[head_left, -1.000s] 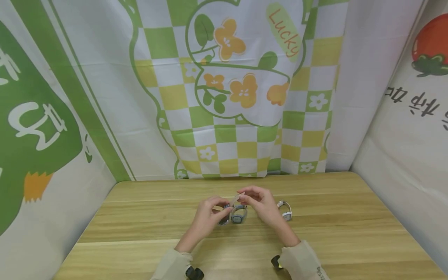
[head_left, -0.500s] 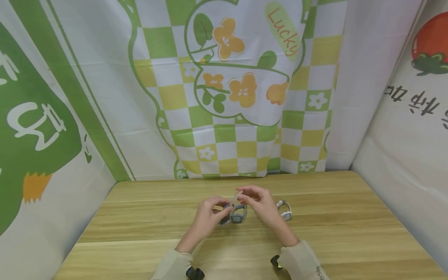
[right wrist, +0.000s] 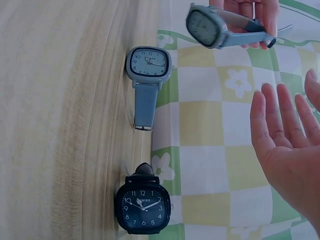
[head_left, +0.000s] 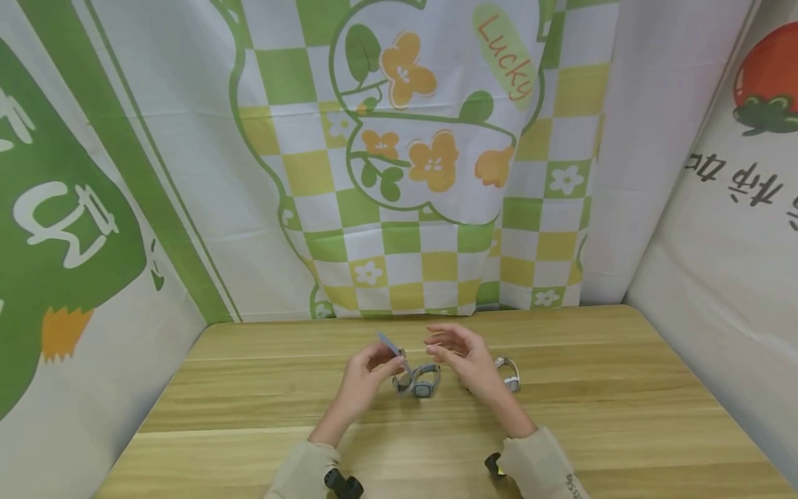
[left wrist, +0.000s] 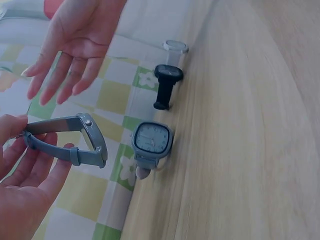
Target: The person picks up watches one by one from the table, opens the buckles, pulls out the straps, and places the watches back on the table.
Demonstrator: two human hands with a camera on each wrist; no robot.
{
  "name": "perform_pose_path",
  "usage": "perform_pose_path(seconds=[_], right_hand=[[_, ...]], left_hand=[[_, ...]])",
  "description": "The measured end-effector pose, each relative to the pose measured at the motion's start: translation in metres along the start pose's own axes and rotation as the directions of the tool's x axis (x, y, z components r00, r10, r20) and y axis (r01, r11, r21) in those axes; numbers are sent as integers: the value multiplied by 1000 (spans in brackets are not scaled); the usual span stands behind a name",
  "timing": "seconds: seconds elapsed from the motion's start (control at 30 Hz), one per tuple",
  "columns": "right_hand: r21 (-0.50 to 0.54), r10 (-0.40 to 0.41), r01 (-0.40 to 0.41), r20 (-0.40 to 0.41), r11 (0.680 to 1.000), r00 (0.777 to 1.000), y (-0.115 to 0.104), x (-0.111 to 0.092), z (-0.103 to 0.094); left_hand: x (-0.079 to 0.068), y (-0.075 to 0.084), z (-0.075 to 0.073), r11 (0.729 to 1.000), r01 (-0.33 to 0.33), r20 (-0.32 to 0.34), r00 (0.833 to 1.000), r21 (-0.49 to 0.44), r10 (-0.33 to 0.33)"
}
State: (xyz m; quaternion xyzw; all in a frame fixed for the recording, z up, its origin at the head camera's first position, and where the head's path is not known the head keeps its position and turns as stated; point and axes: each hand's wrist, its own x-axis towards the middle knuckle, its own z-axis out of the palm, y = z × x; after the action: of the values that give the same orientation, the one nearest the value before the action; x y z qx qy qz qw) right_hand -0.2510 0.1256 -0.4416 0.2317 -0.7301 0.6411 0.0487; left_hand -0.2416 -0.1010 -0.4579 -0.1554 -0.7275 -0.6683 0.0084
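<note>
The person's two forearms, in beige sleeves (head_left: pixel 303 468), reach inward over the light wooden table (head_left: pixel 249 395). The left hand (head_left: pixel 361 382) pinches the strap end of a blue-grey wristwatch with a rounded-square case and a looped strap (left wrist: pixel 56 149), thumb on one side and fingers curled on the other. The right hand (head_left: pixel 469 364) is apart from it, just beside, holding nothing, its fingers extended and spread a little, palm up in the right wrist view. The held watch is in the air, clear of the tabletop, its long axis running from the pinched strap end to the case, which is the end nearer the table; in the right wrist view its dial faces left, partly toward the camera. Near it on the table stands a second grey-blue square watch (right wrist: pixel 148 65), then a black square watch (right wrist: pixel 144 207) and, beyond that, a white watch (left wrist: pixel 175 46), in one row.
</note>
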Motion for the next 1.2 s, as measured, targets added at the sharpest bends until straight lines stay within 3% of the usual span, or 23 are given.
perform_pose_path(seconds=[0.2,0.37,0.5,0.87,1.2], right_hand=[[-61,46,-46,-8,997,999,-1,-1,2],[-88,60,-61,-19,994,998,0,-2,4],[-101,57,-58,-9,993,998,0,-2,7],[-103,40,-34,54,994,998,1,-4,14],[-127,58,-50,61,991,996,0,-4,18]], left_hand=[[1,0,0,987,20,8,1000,-160,-19],[0,0,4,947,38,-17,999,-318,-46],[1,-1,7,919,49,-42,997,-392,-71],[-1,-3,13,866,87,-61,989,-492,-135],[-3,-4,17,838,76,-76,987,-541,-139]])
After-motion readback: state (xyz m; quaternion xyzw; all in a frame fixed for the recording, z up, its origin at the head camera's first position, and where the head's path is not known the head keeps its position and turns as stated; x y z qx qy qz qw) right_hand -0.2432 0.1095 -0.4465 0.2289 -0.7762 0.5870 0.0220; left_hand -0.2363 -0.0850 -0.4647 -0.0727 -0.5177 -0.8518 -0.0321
